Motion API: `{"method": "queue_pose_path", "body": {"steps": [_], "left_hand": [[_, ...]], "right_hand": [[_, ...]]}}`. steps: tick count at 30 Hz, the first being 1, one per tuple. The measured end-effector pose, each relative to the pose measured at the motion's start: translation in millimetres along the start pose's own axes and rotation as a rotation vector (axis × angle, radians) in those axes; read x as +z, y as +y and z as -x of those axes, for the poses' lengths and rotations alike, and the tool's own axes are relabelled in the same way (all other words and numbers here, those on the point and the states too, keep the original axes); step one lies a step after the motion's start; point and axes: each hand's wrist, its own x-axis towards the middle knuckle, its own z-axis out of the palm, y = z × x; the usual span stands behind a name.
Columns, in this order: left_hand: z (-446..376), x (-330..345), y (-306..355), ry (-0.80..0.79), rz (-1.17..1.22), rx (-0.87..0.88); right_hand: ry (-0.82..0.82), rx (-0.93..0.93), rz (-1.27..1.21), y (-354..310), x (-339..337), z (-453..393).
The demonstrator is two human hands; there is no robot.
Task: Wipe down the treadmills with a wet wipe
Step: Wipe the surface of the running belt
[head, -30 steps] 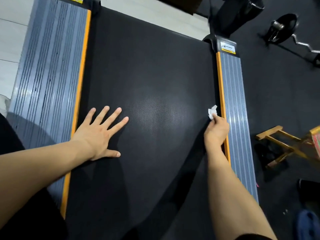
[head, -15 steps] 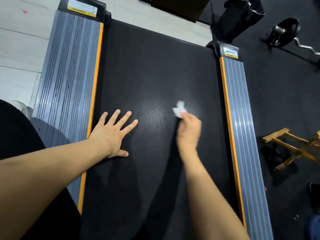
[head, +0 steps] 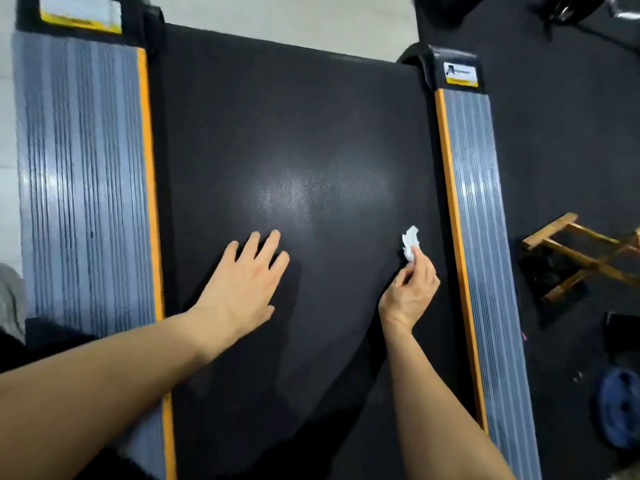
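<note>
The treadmill's black belt (head: 294,133) fills the middle of the view, between two grey ribbed side rails (head: 83,188) edged in orange. My left hand (head: 244,285) lies flat on the belt, fingers straight and close together. My right hand (head: 412,289) pinches a small crumpled white wet wipe (head: 410,242) and holds it against the belt close to the right side rail (head: 479,216).
A black rubber floor lies right of the treadmill, with a wooden frame (head: 581,258), a blue weight plate (head: 620,410) and a barbell (head: 595,12) at the top right corner. Pale floor shows beyond the belt's far end.
My right hand swept the wipe from the right rail to the belt's middle, then back toward the right rail. My left hand shifted right on the belt, its fingers now closer together.
</note>
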Motion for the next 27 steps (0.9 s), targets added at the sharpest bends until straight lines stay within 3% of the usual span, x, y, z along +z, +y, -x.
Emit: {"method": "queue_pose_path", "body": {"steps": [5,8,14,19,22,25,27], "left_hand": [[11.9,-0.8,-12.5,-0.217,-0.128,0.079],[13.0,-8.4,-10.6,-0.324,-0.057,0.036],[17.5,5.0,-2.2,-0.273,-0.093,0.008],[15.0,11.8,-9.6,-0.236,-0.064,0.022],[18.6,18.0,-15.8,-0.218,-0.075,0.041],[18.8,18.8,-23.6,-0.209,-0.035,0.072],[19.6,19.6,-27.7,-0.205,-0.010,0.088]], "right_hand": [[-0.041,0.030,0.026,-5.2,-5.1,-1.2],[-0.037,0.042,0.001,-8.9,-7.2,-1.1],[0.000,-0.085,-0.046,0.5,-9.9,-13.6],[-0.045,-0.283,0.030,-6.0,-14.1,-95.8],[-0.186,-0.084,0.080,-23.0,3.5,-111.2],[-0.180,0.205,0.081,-63.9,16.8,-94.5],[-0.211,0.124,-0.035,-112.1,25.4,-64.1]]}}
